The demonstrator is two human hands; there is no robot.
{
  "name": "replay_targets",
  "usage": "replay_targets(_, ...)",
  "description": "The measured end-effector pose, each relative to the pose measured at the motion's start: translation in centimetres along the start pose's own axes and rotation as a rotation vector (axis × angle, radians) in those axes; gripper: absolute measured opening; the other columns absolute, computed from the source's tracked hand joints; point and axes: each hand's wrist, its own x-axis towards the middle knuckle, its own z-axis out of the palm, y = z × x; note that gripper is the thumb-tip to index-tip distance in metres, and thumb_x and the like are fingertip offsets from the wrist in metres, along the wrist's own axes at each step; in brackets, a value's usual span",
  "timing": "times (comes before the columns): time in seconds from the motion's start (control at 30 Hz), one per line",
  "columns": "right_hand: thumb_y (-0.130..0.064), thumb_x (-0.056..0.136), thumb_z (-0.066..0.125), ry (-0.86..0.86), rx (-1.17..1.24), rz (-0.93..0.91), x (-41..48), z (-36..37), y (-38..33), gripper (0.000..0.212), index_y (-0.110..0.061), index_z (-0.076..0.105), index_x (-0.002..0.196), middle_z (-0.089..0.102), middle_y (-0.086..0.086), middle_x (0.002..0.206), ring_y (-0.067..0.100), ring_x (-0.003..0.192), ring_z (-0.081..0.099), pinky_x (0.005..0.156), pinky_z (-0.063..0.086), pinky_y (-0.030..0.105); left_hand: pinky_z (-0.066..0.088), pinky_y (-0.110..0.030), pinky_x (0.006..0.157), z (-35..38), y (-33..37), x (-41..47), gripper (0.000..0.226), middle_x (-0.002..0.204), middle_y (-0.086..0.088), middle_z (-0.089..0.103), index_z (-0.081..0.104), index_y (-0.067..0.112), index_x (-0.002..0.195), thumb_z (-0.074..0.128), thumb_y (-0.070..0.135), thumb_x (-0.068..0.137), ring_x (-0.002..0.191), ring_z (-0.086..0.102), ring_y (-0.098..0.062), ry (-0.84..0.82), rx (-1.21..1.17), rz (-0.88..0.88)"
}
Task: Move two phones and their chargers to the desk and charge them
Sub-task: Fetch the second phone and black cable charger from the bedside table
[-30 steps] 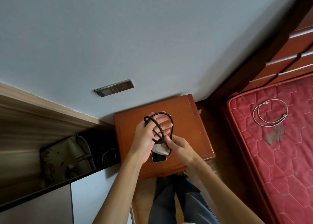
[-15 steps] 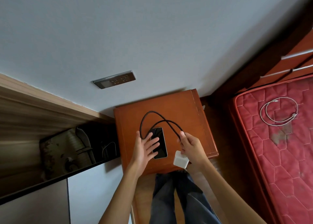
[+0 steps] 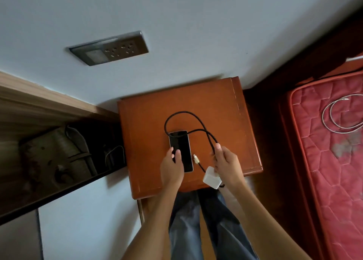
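On orange-brown wooden worktop (image 3: 141,132), front edge: left grip (image 3: 170,167), released, fingers flat on slim black phone (image 3: 181,151), apparently steadying it; black braided cable (image 3: 182,112) looped toward centre; white cube charger (image 3: 211,178); right grip (image 3: 227,165) pinching that cable, probably gathering it. Red mattress (image 3: 324,181): coiled white cable (image 3: 323,115).

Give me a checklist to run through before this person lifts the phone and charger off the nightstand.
1. Phone flat on nightstand: ok.
2. Left hand gripping phone: not ok, fingers only rest on the screen.
3. Right hand holding black cable: ok.
4. White charger brick secure in that hand: cannot tell.
5. Black cable clear of phone: not ok, a loop crosses its top.
6. White cable collected: not ok, it lies on the mattress.
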Motion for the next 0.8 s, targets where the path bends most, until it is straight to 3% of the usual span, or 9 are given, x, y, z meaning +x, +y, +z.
replay_targets(0.17, -0.045, 0.102, 0.039, 0.013, -0.027, -0.034, 1.2, 0.3, 1.4, 0.042, -0.022, 0.06, 0.074, 0.045, -0.007, 0.054, 0.012, 0.051, 0.041, 0.053, 0.037, 0.036, 0.052, -0.045, 0.097, 4.2, -0.7, 2.9, 0.085, 0.142, -0.02, 0.045, 0.026, 0.009, 0.154, 0.061, 0.054, 0.091, 0.125, 0.049, -0.034, 0.07, 0.385, -0.016)
replay_targets(0.37, -0.047, 0.1, 0.043, -0.024, -0.086, -0.084, 2.2, 0.5, 1.8, 0.039, -0.027, 0.062, 0.072, 0.049, -0.005, 0.055, 0.014, 0.052, 0.044, 0.054, 0.038, 0.038, 0.047, -0.04, 0.088, 6.4, 0.0, 5.4, 0.116, 0.13, -0.022, 0.044, 0.023, 0.009, 0.151, 0.078, 0.067, 0.067, 0.109, 0.049, -0.033, 0.221, 0.508, -0.011)
replay_targets(0.57, -0.045, 0.101, 0.044, -0.07, -0.107, -0.1, 1.5, -0.2, 0.6, 0.039, -0.025, 0.064, 0.073, 0.051, -0.006, 0.055, 0.014, 0.053, 0.046, 0.055, 0.041, 0.039, 0.049, -0.036, 0.071, 5.2, -0.4, 6.0, 0.095, 0.12, -0.02, 0.049, 0.043, 0.002, 0.129, 0.085, 0.055, 0.062, 0.103, 0.053, -0.033, 0.201, 0.412, 0.01)
replay_targets(0.7, -0.046, 0.101, 0.044, -0.042, -0.092, -0.128, 0.0, -0.5, -1.6, 0.039, -0.027, 0.064, 0.072, 0.049, -0.006, 0.053, 0.011, 0.05, 0.045, 0.052, 0.041, 0.033, 0.051, -0.036, 0.065, 3.2, 0.4, 4.5, 0.082, 0.111, -0.012, 0.052, 0.052, 0.008, 0.114, 0.078, 0.062, 0.059, 0.092, 0.059, -0.028, 0.164, 0.202, -0.085)
replay_targets(0.8, -0.049, 0.1, 0.046, -0.043, -0.021, -0.134, -1.4, -0.7, -3.9, 0.039, -0.026, 0.066, 0.075, 0.046, -0.001, 0.054, 0.018, 0.051, 0.042, 0.051, 0.038, 0.038, 0.058, -0.035, 0.062, 1.0, 1.4, 3.0, 0.072, 0.106, -0.007, 0.062, 0.058, 0.011, 0.107, 0.076, 0.063, 0.061, 0.088, 0.065, -0.022, 0.121, 0.014, -0.088)
